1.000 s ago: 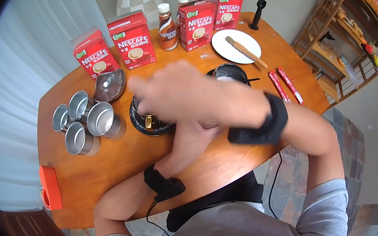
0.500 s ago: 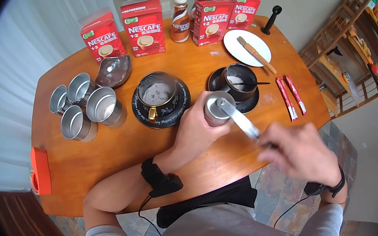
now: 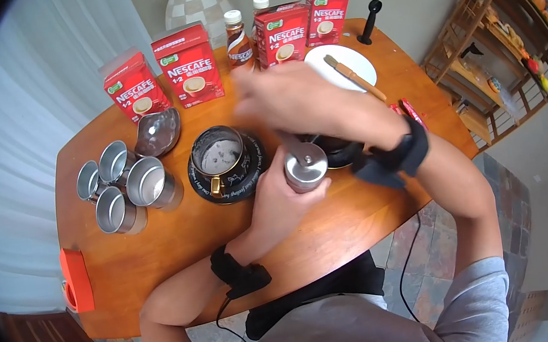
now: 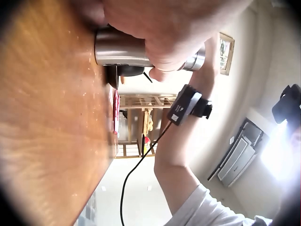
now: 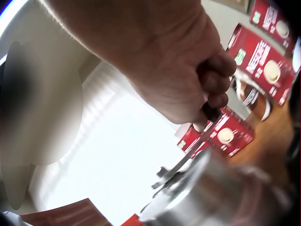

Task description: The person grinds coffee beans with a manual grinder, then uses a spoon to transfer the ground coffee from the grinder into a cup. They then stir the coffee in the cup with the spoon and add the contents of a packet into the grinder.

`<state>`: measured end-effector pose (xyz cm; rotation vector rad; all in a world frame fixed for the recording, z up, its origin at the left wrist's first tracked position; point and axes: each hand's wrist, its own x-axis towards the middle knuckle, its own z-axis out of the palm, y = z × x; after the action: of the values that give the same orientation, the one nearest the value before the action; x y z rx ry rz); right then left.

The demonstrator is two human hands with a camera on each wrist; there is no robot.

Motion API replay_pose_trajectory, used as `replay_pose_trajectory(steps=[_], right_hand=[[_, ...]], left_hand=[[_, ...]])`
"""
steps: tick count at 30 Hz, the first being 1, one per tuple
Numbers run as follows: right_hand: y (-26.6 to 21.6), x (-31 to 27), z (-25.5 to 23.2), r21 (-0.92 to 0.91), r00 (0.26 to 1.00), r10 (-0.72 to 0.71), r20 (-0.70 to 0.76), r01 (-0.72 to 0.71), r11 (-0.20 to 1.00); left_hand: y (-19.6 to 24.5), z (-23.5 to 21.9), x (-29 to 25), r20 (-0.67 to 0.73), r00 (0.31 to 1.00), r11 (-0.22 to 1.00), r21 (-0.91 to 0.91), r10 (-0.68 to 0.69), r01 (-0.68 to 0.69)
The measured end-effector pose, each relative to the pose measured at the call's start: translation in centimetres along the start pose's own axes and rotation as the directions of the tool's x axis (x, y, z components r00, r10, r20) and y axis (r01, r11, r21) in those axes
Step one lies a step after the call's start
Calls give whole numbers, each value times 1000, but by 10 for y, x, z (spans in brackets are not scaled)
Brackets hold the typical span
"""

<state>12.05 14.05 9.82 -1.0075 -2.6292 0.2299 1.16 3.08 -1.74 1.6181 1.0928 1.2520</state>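
Note:
My left hand grips the steel body of a hand coffee grinder, which stands upright at the front of the table. In the left wrist view the grinder's lower end is right at the tabletop. My right hand, blurred, holds the crank knob on the far side of the grinder; the crank arm runs from lid to fingers. Left of the grinder, a black cup with greyish-white contents sits on a black saucer. A second dark cup is mostly hidden behind the grinder and right arm.
Several steel cups and a dark glossy bowl stand at left. Red Nescafe boxes and bottles line the back. A brush lies on a white plate, near red sachets. An orange object sits at the left edge.
The right hand swings the crank round: over the far left side, then near right, now far side again. My left hand keeps its hold on the grinder. The head view shifts slightly.

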Motion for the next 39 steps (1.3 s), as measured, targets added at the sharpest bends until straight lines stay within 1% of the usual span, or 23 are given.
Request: replay_pose_trajectory(steps=[1, 3, 4, 5, 7, 9, 11, 13, 14, 15, 17, 18, 20, 22, 24, 25, 26, 29, 31, 33, 35, 37, 39], right_hand=[[13, -11, -11, -20, 993, 113, 29, -112, 993], [48, -50, -14, -61, 987, 95, -127, -103, 993], [54, -71, -26, 12, 984, 171, -51, -171, 985], [49, -92, -40, 78, 969, 244, 32, -245, 966], [18, -126, -58, 74, 920, 379, 100, -387, 919], [-6, -158, -58, 1, 930, 356, 88, -357, 934], [-39, -173, -62, 17, 925, 316, 212, -327, 945], [-66, -171, -54, 29, 968, 28, 251, -37, 999], [-78, -163, -45, 31, 973, -57, 223, 51, 998], [-88, -154, -35, 30, 971, -140, 193, 137, 990], [-96, -122, -15, 197, 966, -249, 63, 233, 952], [-93, -103, -1, 80, 941, -335, 52, 331, 940], [-91, -64, 16, 9, 919, -389, 55, 390, 921], [-76, -30, 16, 79, 926, -375, 51, 371, 925], [-50, -2, 17, 25, 957, -289, 21, 289, 957], [-38, 10, 18, -47, 982, -187, -6, 187, 981], [-15, 13, 18, -44, 991, -132, -34, 130, 991], [31, -23, -6, -114, 994, 100, -35, -104, 988], [48, -68, -22, -80, 983, 126, -132, -137, 987], [27, -108, -52, 6, 942, 328, 65, -329, 944], [8, -149, -55, 34, 924, 374, 72, -377, 925], [-28, -172, -63, 77, 903, 388, 188, -407, 910], [-51, -183, -55, 91, 966, 166, 200, -187, 978]], left_hand=[[-5, 0, -1, 20, 999, 999, -9, -38, 38], [0, 1, 0, 2, 998, 997, -49, -62, 62], [3, 0, 0, -9, 1000, 1000, 0, -29, 29], [4, 0, 0, -14, 1000, 1000, 3, -28, 28], [-1, 1, -1, 4, 998, 997, -55, -56, 57], [-2, -1, -1, -6, 999, 998, -45, -35, 34], [-5, -2, 0, -14, 1000, 999, -37, -14, 13], [-8, -4, 2, -12, 1000, 1000, -26, 6, -6], [-5, -4, 2, 2, 999, 999, -31, -39, 39], [-4, -4, 2, -5, 1000, 1000, -8, 6, -6], [5, -7, 3, 68, 987, 986, -62, -148, 152], [-4, -6, 5, 68, 994, 991, -96, -84, 90], [-13, -5, 7, 67, 998, 994, -108, 9, -2], [-13, -4, 7, 73, 995, 996, -67, 69, -64], [-14, -1, 5, 81, 988, 991, -37, 129, -127], [-16, 0, 3, -22, 996, 992, 96, 88, -86], [-11, 0, 3, -10, 999, 999, 36, 32, -31], [-1, -3, 0, 28, 998, 999, -15, -48, 48], [4, -3, 0, 15, 999, 998, -36, -52, 53], [3, -3, 1, 11, 998, 997, -47, -67, 67], [2, -2, 0, 9, 997, 996, -51, -71, 71], [0, -2, -1, -2, 998, 998, -38, -56, 56], [-3, -1, -1, -4, 999, 998, -43, -40, 40]])
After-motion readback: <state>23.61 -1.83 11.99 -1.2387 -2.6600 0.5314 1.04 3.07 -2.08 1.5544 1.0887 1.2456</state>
